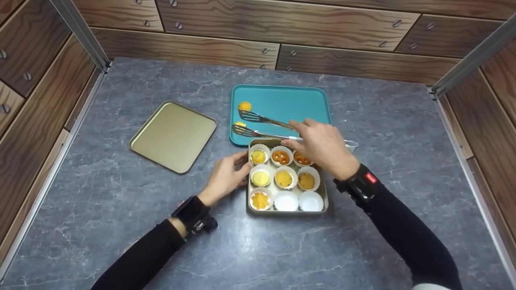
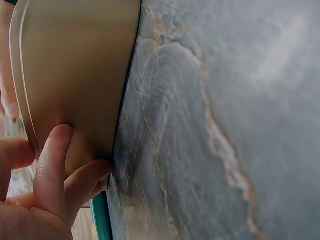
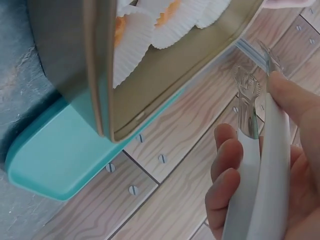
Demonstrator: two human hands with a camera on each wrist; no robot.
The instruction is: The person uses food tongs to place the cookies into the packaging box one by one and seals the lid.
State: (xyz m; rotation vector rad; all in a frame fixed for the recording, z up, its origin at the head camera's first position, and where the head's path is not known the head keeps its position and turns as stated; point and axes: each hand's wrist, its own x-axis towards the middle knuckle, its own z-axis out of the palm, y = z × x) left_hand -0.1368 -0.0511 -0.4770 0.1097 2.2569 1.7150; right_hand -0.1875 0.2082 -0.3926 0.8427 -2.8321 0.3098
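My right hand (image 1: pixel 324 147) grips white-handled tongs (image 3: pixel 260 185) with slotted metal ends, spread apart. Those ends reach over the teal tray (image 1: pixel 288 96), beside a yellow-orange swirled piece (image 1: pixel 244 106) and overlapping a paler yellow piece (image 1: pixel 240 125). In front stands a gold rectangular tin (image 1: pixel 325 206) with white paper cups in rows. Several cups hold small yellow or orange sweets; two in the near row, the middle cup (image 1: pixel 286 201) and right cup (image 1: pixel 311 201), are empty. My left hand (image 1: pixel 227 173) holds the tin's left wall, thumb at the rim and fingers against the outside (image 2: pixel 55 160).
A flat gold lid (image 1: pixel 174 137) lies on the grey marbled table (image 1: pixel 121 225) to the left. The tin's far edge overlaps the teal tray's near edge in the head view. Wood-patterned panels (image 1: pixel 225 48) enclose the back and sides.
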